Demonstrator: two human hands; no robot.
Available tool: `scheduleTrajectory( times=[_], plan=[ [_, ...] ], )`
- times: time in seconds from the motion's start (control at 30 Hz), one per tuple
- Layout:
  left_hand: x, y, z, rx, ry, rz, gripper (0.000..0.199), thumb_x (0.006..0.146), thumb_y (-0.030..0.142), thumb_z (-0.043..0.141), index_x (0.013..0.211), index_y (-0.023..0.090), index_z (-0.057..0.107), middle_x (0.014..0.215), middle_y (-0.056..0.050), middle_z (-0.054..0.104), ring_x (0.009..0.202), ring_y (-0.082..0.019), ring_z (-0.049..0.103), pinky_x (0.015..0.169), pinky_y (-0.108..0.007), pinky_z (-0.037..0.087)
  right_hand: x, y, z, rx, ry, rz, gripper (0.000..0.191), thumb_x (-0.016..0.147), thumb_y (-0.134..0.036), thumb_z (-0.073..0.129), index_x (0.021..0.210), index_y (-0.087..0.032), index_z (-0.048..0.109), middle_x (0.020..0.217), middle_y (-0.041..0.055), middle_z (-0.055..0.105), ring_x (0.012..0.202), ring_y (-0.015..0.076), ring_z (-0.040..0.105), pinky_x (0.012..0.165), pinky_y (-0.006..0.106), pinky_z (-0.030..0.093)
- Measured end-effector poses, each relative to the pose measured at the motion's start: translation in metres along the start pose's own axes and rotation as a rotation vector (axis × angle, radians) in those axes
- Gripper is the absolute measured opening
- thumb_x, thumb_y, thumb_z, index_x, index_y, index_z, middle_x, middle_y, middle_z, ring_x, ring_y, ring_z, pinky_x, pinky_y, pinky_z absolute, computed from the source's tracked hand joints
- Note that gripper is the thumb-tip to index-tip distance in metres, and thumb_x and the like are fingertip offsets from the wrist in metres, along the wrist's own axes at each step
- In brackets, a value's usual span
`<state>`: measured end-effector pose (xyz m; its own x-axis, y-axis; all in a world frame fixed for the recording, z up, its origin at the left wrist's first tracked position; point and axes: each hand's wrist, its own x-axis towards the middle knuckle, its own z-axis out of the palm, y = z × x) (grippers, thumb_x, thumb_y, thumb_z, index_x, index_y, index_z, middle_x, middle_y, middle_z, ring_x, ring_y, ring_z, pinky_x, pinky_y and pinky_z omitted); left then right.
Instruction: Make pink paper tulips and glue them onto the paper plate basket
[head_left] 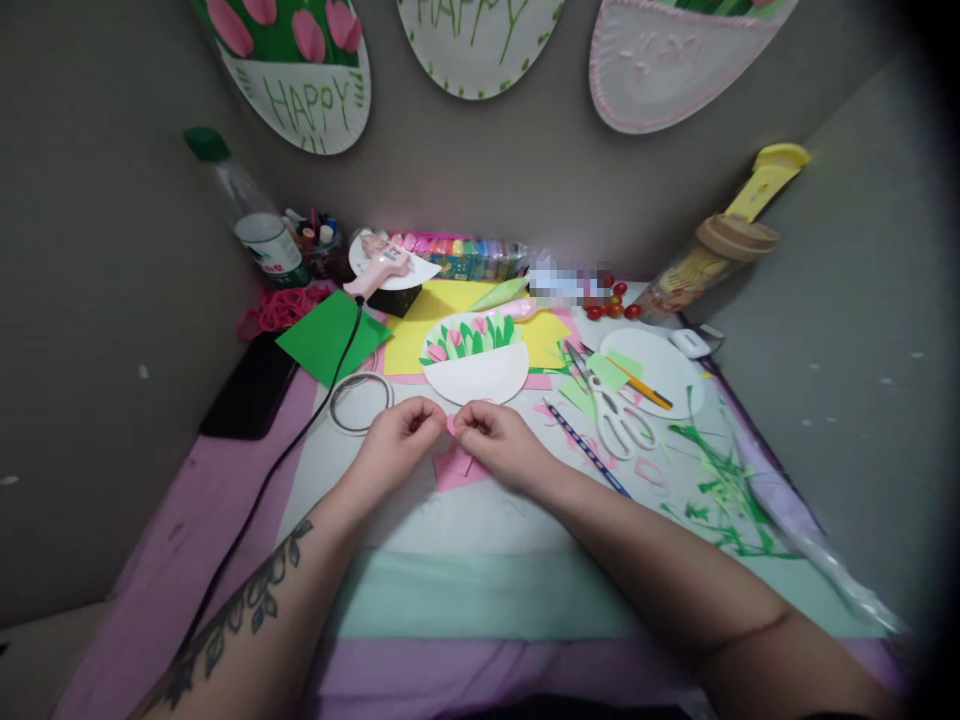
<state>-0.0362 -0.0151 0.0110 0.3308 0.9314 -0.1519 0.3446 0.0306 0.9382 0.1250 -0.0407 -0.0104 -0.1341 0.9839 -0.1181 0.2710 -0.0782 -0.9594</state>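
Note:
A small pink paper piece (451, 424) is pinched between my left hand (409, 432) and my right hand (496, 436), fingertips almost touching over the table's middle. Both hands are closed. Just below them lie pink paper squares (453, 470). Beyond my fingers rests a white paper plate (477, 376) whose upper part carries green paper leaves and pink paper tulips. My fingers hide most of the held piece.
White scissors (616, 415), a blue pencil (589, 450) and green scraps (724, 480) lie at the right. On the left are a tape roll (361, 378), green paper (322, 335), a phone (251, 388) and a glue gun (381, 270) with a black cord. A bottle (266, 240) stands behind.

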Motion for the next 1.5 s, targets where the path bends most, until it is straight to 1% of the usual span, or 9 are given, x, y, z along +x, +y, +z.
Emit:
scheduleTrajectory(
  times=[0.13,0.27,0.47,0.63,0.83,1.0,1.17,1.3,1.5],
  plan=[
    [0.001,-0.002,-0.001,0.015,-0.057,-0.028,0.017,0.074,0.029,0.051,0.068,0.016,0.06,0.065,0.001,0.058,0.06,-0.012,0.051,0.057,-0.022,0.039,0.001,0.002,-0.002,0.008,0.011,0.006,0.009,0.073,-0.02,0.05,0.072,-0.017,0.058,0.067,-0.0017,0.059,0.06,0.011,0.051,0.057,0.022,0.039],
    [0.002,-0.006,0.001,0.011,-0.114,-0.039,0.018,0.073,0.031,0.054,0.066,0.016,0.06,0.063,0.002,0.058,0.059,-0.011,0.05,0.057,-0.021,0.038,0.001,0.003,-0.002,-0.028,0.008,0.019,0.007,0.071,-0.022,0.054,0.07,-0.017,0.058,0.063,-0.0027,0.057,0.056,0.0105,0.05,0.054,0.021,0.038],
    [0.001,-0.005,0.003,-0.046,-0.045,-0.07,0.021,0.074,0.034,0.056,0.069,0.015,0.062,0.067,-0.001,0.061,0.062,-0.012,0.053,0.059,-0.022,0.04,0.002,0.003,-0.002,0.064,0.037,0.062,0.007,0.069,-0.021,0.053,0.067,-0.016,0.057,0.059,-0.0035,0.055,0.054,0.0097,0.047,0.051,0.021,0.035],
    [-0.001,-0.003,0.007,-0.063,-0.099,-0.08,0.024,0.071,0.038,0.06,0.066,0.014,0.062,0.062,0.0,0.06,0.059,-0.012,0.051,0.057,-0.022,0.038,0.005,0.005,-0.001,0.23,0.108,0.093,0.009,0.067,-0.024,0.058,0.065,-0.016,0.058,0.057,-0.0041,0.054,0.052,0.0092,0.044,0.052,0.022,0.035],
    [-0.002,-0.004,0.012,-0.064,-0.068,-0.047,0.023,0.072,0.036,0.057,0.065,0.015,0.06,0.062,0.001,0.058,0.061,-0.012,0.051,0.059,-0.022,0.039,0.005,0.012,0.003,0.341,0.102,0.097,0.009,0.067,-0.024,0.06,0.066,-0.016,0.06,0.055,-0.0048,0.052,0.051,0.0088,0.044,0.052,0.021,0.034],
    [-0.001,-0.004,0.01,-0.066,-0.086,-0.044,0.019,0.072,0.034,0.054,0.067,0.016,0.058,0.064,0.001,0.057,0.061,-0.012,0.05,0.059,-0.022,0.038,0.005,0.011,0.0,0.348,0.086,0.076,0.009,0.068,-0.024,0.06,0.069,-0.016,0.06,0.058,-0.0044,0.053,0.053,0.0087,0.045,0.053,0.022,0.036],
    [-0.002,-0.006,0.008,-0.031,-0.14,-0.016,0.019,0.075,0.033,0.052,0.068,0.016,0.056,0.064,0.002,0.054,0.06,-0.011,0.047,0.058,-0.022,0.036,0.005,0.0,-0.007,0.264,0.067,0.013,0.018,0.069,-0.026,0.06,0.085,-0.017,0.06,0.069,-0.003,0.057,0.059,0.0096,0.048,0.055,0.022,0.039],
    [-0.002,-0.008,0.007,0.052,-0.198,0.006,0.021,0.076,0.036,0.052,0.069,0.017,0.056,0.064,0.002,0.055,0.061,-0.012,0.047,0.057,-0.022,0.035,0.003,-0.001,-0.007,0.161,-0.007,0.006,0.011,0.072,-0.025,0.058,0.076,-0.015,0.06,0.068,-0.0015,0.059,0.061,0.0109,0.052,0.057,0.022,0.041],
    [-0.002,-0.004,0.006,0.057,-0.151,-0.017,0.016,0.072,0.031,0.049,0.07,0.017,0.057,0.065,0.001,0.056,0.061,-0.013,0.048,0.058,-0.023,0.036,0.004,0.001,-0.007,0.107,0.033,0.016,0.008,0.071,-0.022,0.055,0.07,-0.016,0.059,0.063,-0.0025,0.058,0.058,0.0107,0.051,0.054,0.021,0.039]
  ],
)
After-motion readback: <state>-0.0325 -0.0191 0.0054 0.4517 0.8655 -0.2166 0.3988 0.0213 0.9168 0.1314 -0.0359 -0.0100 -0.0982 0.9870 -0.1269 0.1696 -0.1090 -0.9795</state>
